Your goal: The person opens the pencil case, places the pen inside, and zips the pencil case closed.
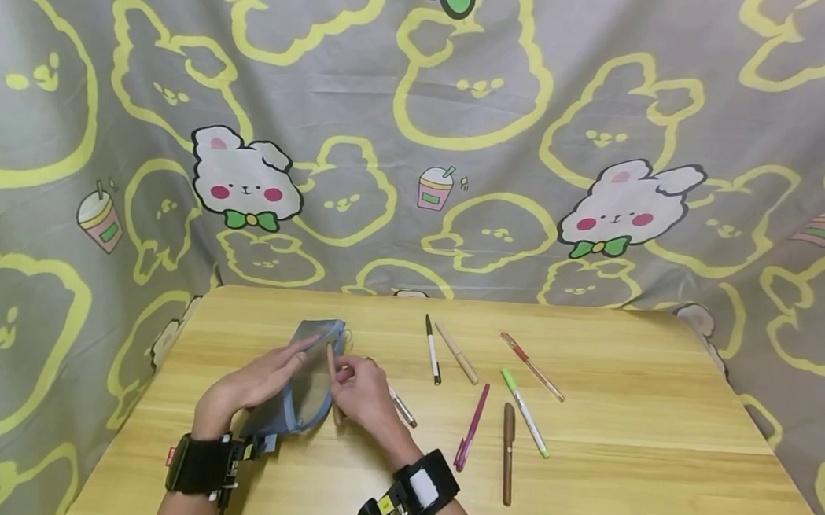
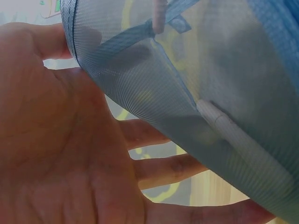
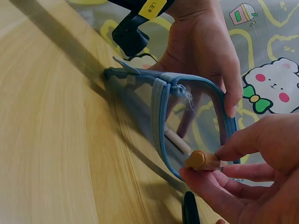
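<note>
A blue mesh pencil pouch [image 1: 311,385] with its mouth spread lies at the left of the table. My left hand [image 1: 256,386] rests along its outer side, fingers straight and spread against the mesh. In the right wrist view, a fingertip of the left hand [image 3: 231,93] lies at the pouch's rim [image 3: 161,126]. Thumb and fingers of my right hand [image 1: 362,392] pinch a brown pen [image 3: 201,160] at the mouth. Inside the pouch, a pale pen [image 2: 243,140] shows through the mesh; another shadowed part is hidden by the cloth.
Right of the pouch lie several pens: a black-and-white pen [image 1: 433,349], tan pen [image 1: 458,355], orange pen [image 1: 533,367], green pen [image 1: 525,412], magenta pen [image 1: 472,426] and dark brown pen [image 1: 508,452]. A silver pen [image 1: 403,408] lies beside my right wrist. A patterned curtain [image 1: 488,175] backs the table.
</note>
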